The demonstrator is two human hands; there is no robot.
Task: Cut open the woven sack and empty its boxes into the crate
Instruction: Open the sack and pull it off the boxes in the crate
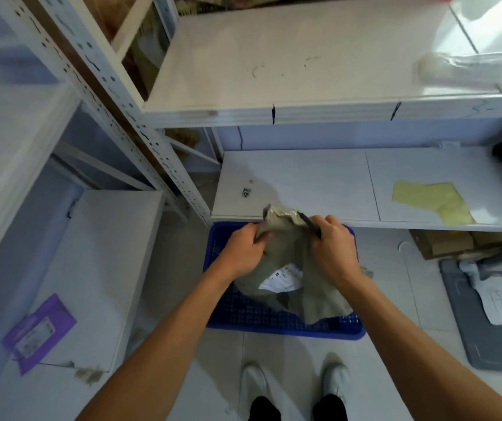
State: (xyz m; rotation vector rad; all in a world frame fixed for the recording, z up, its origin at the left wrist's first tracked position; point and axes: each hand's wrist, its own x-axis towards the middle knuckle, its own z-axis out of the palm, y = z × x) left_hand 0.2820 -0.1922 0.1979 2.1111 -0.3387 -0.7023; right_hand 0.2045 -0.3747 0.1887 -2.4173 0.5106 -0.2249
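A grey-green woven sack (292,247) with a white shipping label (283,278) hangs over the blue plastic crate (274,323) on the floor. My left hand (243,250) grips the sack's upper left edge. My right hand (331,250) grips the sack's upper right part together with a thin dark tool (309,222) that points up and left along the sack's top. No boxes are visible; the sack's inside is hidden.
A low white shelf (304,183) stands just behind the crate, with a small metal object (246,192) and a yellow sheet (432,200) on it. A grey tray with papers (486,308) lies right, a purple packet (38,329) left. My shoes (295,387) stand before the crate.
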